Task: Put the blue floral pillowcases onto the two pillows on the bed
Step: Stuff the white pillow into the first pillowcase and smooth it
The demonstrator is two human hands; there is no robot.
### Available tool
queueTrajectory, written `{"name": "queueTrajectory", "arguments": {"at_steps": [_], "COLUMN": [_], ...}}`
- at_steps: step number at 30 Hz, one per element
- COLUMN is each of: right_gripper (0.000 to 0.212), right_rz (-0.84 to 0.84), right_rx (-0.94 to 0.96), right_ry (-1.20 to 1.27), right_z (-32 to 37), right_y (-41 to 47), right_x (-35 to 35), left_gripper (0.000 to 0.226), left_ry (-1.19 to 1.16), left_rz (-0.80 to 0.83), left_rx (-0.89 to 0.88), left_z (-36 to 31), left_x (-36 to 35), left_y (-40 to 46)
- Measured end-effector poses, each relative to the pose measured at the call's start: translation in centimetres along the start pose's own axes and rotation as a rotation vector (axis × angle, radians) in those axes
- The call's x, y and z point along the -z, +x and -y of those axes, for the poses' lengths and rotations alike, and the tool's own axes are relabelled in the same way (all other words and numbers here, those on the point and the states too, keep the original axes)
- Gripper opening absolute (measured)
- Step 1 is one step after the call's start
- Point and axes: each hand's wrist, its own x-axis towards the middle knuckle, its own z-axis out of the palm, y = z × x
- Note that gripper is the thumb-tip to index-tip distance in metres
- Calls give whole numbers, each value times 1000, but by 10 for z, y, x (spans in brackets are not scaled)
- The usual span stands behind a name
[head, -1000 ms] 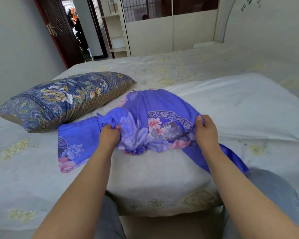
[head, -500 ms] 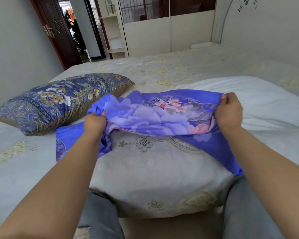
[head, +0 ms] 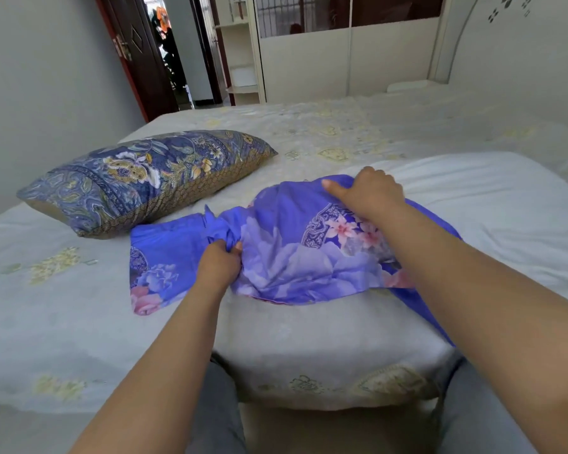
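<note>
Bed (head: 358, 132): pale sheet with faint yellow motifs, filling most of the view; its near edge runs just in front of my knees.

White folded cover (head: 492, 204): lies on the right side of the bed, reaching to its right edge.

Bare pillow (head: 325, 352): pale grey-white with gold embroidery, at the near edge of the bed, its near end hanging toward my lap. Its far half is under the blue cloth.

Dark floral pillow (head: 145, 178): navy and gold print, flat on the left side of the bed, just beyond the blue cloth and apart from the bare pillow.

Blue floral pillowcase (head: 295, 253): bright blue with lilac peonies and pink blossoms. It is bunched over the far half of the bare pillow; one loose end trails left onto the sheet beside the dark floral pillow, another strip runs down the pillow's right side under my right forearm. I cannot tell whether it is one case or two.

Right hand (head: 368, 191): on the far top of the bunched pillowcase, fingers curled over a fold, thumb stretched out to the left.

Left hand (head: 218, 260): at the pillow's left side, fingers closed tight round a gathered twist of the pillowcase.
</note>
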Motion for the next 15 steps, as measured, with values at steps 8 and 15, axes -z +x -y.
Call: {"name": "queueTrajectory", "arguments": {"at_steps": [8, 15], "right_gripper": [41, 28], "right_rz": [136, -228], "right_rx": [275, 140], "right_ry": [-46, -61], "right_z": [39, -3], "right_y": [22, 43], "right_x": [-25, -17], "left_gripper": [27, 33], "left_ry": [58, 215], "left_rz": [26, 46], "left_rx": [-30, -13], "left_z": [-3, -3], "left_x": [3, 7], "left_y": [-10, -17]}}
